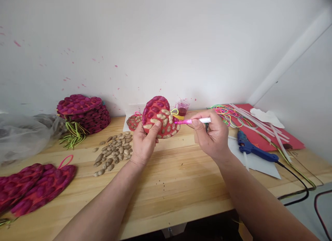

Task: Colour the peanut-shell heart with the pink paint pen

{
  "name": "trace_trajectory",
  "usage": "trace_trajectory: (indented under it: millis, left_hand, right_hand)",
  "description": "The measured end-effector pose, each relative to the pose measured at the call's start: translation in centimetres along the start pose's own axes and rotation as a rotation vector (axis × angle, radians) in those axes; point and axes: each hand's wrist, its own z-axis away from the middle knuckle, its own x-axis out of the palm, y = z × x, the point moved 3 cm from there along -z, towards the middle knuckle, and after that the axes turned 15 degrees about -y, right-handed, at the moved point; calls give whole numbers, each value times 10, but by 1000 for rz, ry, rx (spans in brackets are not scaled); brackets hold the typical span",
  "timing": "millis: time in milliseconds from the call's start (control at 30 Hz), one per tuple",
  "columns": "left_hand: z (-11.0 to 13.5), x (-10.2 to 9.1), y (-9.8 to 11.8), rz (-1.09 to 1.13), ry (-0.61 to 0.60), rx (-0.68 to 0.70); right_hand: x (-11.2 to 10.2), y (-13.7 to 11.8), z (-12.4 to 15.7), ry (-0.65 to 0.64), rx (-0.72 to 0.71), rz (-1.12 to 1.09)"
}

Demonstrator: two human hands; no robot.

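My left hand (145, 142) is closed on a red heart-shaped piece (159, 116) covered with peanut shells, held upright above the wooden table (176, 185). Some of its shells are painted magenta, others are bare. My right hand (212, 133) grips a white-handled brush (193, 121) with a pink tip that touches the heart's right edge. A small cup of red paint (183, 108) stands just behind, by the wall.
Loose peanut shells (114, 152) lie left of my hands. A stack of painted hearts (83, 111) sits at the back left, more hearts (33, 187) at the front left. A blue glue gun (252, 150), glue sticks, coloured cords (225, 113) and red sheet (267, 130) lie right.
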Motion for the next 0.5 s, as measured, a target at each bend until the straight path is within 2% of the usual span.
trace_trajectory:
  millis: [500]
  left_hand:
    - [4,2,9,-125,10,33]
  right_hand:
    - [1,-6,0,-37,-63,25]
